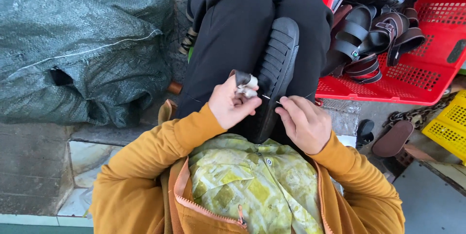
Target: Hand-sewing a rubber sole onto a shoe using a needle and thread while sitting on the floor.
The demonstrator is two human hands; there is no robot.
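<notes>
A black sandal sole stands tread-up between the person's knees, wedged there so both hands are free: to its left the left hand, two fingertips wrapped in pale tape, pinches a dark strap end against the sole's edge, while just right of the sole the right hand pinches what looks like a thin needle. Far left of the sole a green tarp covers a heap on worn floor tiles; right of it a red crate holds finished sandals.
</notes>
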